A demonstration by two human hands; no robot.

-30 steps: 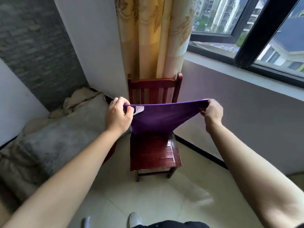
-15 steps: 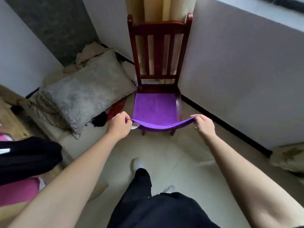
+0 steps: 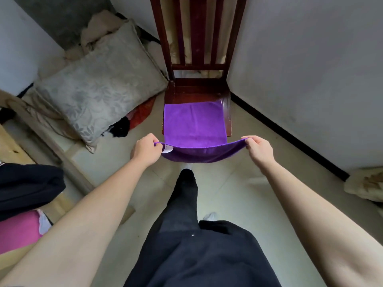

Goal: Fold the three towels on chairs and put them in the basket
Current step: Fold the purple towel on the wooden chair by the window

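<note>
Left hand (image 3: 146, 151) and right hand (image 3: 259, 149) each pinch a near corner of the towel (image 3: 193, 121); its far half lies on the chair (image 3: 196, 88) seat at 12 o'clock, held edge running 9-to-3, both hands equally near.

One wide-angle view, worn on the person's head, looks forward and steeply down into a room corner. The wooden chair (image 3: 198, 88) stands close ahead at centre, its backrest cut by the top edge; the floor (image 3: 238, 193) and the wearer's dark trousers (image 3: 196, 255) fill the lower frame
</note>
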